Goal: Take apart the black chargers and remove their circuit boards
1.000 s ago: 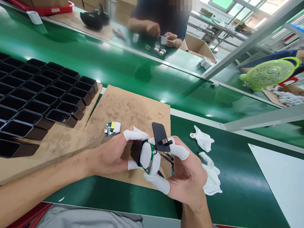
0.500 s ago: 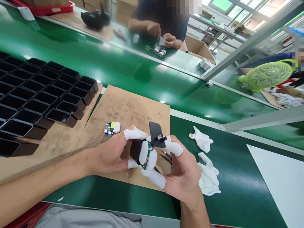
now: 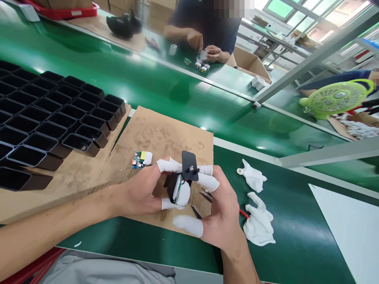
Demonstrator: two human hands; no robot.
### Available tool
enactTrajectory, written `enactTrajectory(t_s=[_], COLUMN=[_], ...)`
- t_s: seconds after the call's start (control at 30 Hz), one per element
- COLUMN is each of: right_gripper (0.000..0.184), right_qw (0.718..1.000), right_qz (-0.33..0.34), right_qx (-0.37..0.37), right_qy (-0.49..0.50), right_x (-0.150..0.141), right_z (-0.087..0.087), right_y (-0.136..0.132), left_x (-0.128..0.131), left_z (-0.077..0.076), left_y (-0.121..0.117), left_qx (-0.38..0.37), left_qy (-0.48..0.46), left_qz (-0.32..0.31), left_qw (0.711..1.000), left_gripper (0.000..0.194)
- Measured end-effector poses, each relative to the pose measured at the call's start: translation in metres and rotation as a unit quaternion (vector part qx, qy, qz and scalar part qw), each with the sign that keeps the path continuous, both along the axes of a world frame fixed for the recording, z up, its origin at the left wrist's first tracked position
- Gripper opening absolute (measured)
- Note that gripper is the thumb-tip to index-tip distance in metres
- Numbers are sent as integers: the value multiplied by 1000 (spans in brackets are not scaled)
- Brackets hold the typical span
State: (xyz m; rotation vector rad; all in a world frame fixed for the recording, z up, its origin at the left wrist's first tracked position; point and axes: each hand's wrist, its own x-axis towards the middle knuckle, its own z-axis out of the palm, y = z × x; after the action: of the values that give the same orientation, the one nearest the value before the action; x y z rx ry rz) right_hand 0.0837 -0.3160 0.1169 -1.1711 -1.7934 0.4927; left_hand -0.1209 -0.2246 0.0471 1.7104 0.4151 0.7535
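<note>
My left hand [image 3: 145, 185], with white finger cots on thumb and fingers, is closed around a black plastic housing [image 3: 171, 187]. A circuit board assembly with white padded parts [image 3: 182, 192] sits partly inside its mouth. A black cover plate with plug pins [image 3: 189, 165] stands tilted above it, apparently joined by wires. My right hand [image 3: 222, 201] is open: its cotted upper fingers are against or just behind the plate, while the thumb is spread away below the assembly. Whether those fingers grip the plate is hidden. Another circuit board [image 3: 142, 159] lies on the cardboard [image 3: 174, 130].
Rows of black housings [image 3: 56, 118] stand at left. Under my right hand lie tweezers [image 3: 194, 211] and a partly hidden tool. White cloth gloves [image 3: 259, 221] rest at right, near a white sheet [image 3: 340, 228]. Across the bench, a person [image 3: 204, 35] handles parts beside a green fan [image 3: 334, 96].
The board assembly sits deeper in the housing. My right thumb has come away from it and dropped lower. The cover plate has shifted slightly left.
</note>
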Motion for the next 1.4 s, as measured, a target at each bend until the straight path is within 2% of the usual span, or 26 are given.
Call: enactTrajectory(t_s=[0.17, 0.33, 0.43, 0.57, 0.7, 0.8, 0.93, 1.03, 1.17, 1.4], right_gripper=[50, 46, 43, 30, 38, 43, 39, 38, 24, 24], right_qw=[994, 983, 975, 962, 966, 962, 955, 950, 932, 907], right_qz=[-50, -75, -80, -36, -38, -61, -66, -66, -30, -30], right_qx=[-56, -133, -167, -187, -183, -194, -210, -213, -224, -251], right_qy=[75, 104, 126, 195, 178, 182, 197, 218, 284, 338], right_x=[-11, -16, -12, -6, -9, -15, -19, -16, -10, -11], right_z=[-4, -6, -6, -4, -4, -7, -10, -12, -14, -10], right_y=[-3, -4, -3, -1, 0, 1, 1, 2, 3, 4], left_x=[0, -1, 2, 6, 6, 5, 5, 7, 7, 6], left_z=[0, -2, -3, -6, -8, -7, -3, -1, 2, 8], left_y=[-1, -1, -1, -4, -5, -6, -5, -6, -8, -12], left_qx=[42, 75, 56, 4, -14, 0, 18, -25, -106, -178], left_qy=[-13, 14, -18, -49, -55, -45, -36, -54, -72, -73], left_qz=[34, 39, 31, 15, 16, 34, 34, 33, 31, 82], left_qw=[998, 996, 998, 999, 998, 998, 999, 998, 991, 978], left_gripper=[49, 42, 46, 57, 64, 59, 51, 56, 65, 76])
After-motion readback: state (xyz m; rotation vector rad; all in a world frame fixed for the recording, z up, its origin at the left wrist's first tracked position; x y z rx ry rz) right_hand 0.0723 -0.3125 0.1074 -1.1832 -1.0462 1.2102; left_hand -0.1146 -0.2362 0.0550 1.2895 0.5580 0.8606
